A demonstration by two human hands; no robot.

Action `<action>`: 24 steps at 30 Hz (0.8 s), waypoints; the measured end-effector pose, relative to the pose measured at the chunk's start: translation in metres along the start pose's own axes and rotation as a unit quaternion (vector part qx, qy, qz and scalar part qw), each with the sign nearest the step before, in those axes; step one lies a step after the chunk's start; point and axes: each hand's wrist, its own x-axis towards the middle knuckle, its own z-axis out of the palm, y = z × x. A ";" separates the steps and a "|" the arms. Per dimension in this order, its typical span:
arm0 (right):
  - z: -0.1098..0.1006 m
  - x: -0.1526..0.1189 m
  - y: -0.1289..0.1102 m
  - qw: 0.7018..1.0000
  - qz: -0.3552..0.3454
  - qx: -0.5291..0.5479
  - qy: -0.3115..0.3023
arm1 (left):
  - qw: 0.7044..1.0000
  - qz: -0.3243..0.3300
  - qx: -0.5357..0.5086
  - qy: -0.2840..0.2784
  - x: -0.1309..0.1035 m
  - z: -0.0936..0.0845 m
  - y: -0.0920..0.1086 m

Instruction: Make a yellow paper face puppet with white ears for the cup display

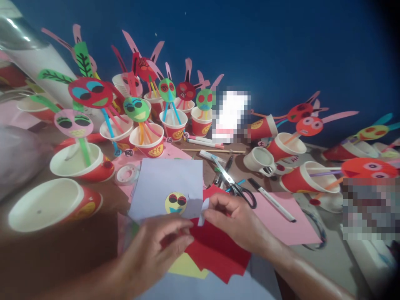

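My right hand [233,216] pinches a small pale lavender paper strip [203,210] between thumb and forefinger. Just left of it, my left hand [167,239] has its thumb and fingertips close together; whatever it may hold is too small to make out. Under both hands lies red paper [218,250] with a cut, scalloped lower edge. Yellow paper [187,266] shows beneath it. A yellow round face [176,203] with red and black eyes and a blue mouth rests on a pale lavender sheet [168,177] beyond my hands.
Black-handled scissors [234,183] and a marker [271,200] lie right of centre, the marker over pink paper [290,216]. A white mug [259,160] stands behind. Several red-and-white paper cups [146,141] hold straws with paper faces. An empty-looking cup [46,204] leans at left.
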 end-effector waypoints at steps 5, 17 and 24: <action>-0.018 0.010 0.010 0.993 0.010 -0.105 0.051 | 0.944 0.221 0.235 0.070 -0.004 0.012 -0.008; 0.001 0.012 0.016 0.967 0.007 -0.248 0.065 | 0.894 0.213 0.394 -0.009 -0.001 0.021 -0.010; 0.009 0.016 0.026 0.922 -0.007 -0.377 0.083 | 0.883 0.226 0.412 -0.011 0.002 0.021 -0.010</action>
